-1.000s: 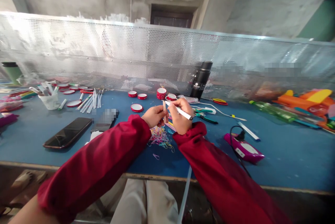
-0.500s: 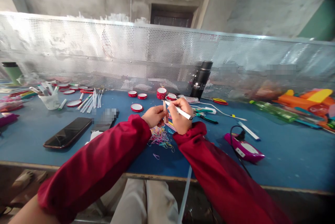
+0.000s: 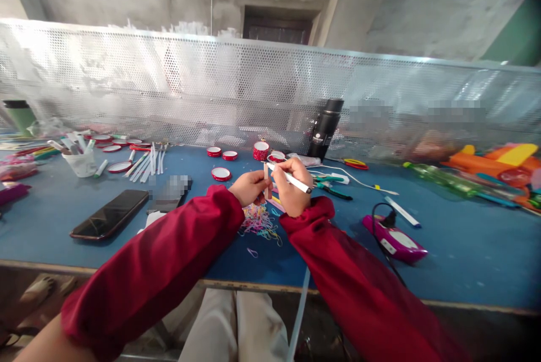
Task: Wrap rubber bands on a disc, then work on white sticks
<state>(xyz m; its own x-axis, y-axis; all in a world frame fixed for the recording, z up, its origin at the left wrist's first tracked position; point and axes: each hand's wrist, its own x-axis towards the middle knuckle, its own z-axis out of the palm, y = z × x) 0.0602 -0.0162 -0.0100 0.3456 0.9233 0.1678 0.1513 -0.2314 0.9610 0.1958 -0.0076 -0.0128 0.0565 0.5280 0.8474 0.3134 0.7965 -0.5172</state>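
Note:
My left hand (image 3: 250,187) is closed around a short pale stick (image 3: 266,173) held upright. My right hand (image 3: 293,186) grips a long white stick (image 3: 291,179) that slants down to the right, its upper end meeting the pale stick. Both hands hover close together over a heap of small coloured rubber bands (image 3: 258,221) on the blue table (image 3: 465,249). Red sleeves cover both forearms.
A black phone (image 3: 109,214) lies at the left, a pink device with a black cable (image 3: 394,239) at the right. Red-rimmed lids (image 3: 221,173), a black flask (image 3: 324,128), scissors (image 3: 333,187), white sticks (image 3: 147,163) and a cup (image 3: 80,162) stand further back. A perforated metal screen (image 3: 253,91) closes the far edge.

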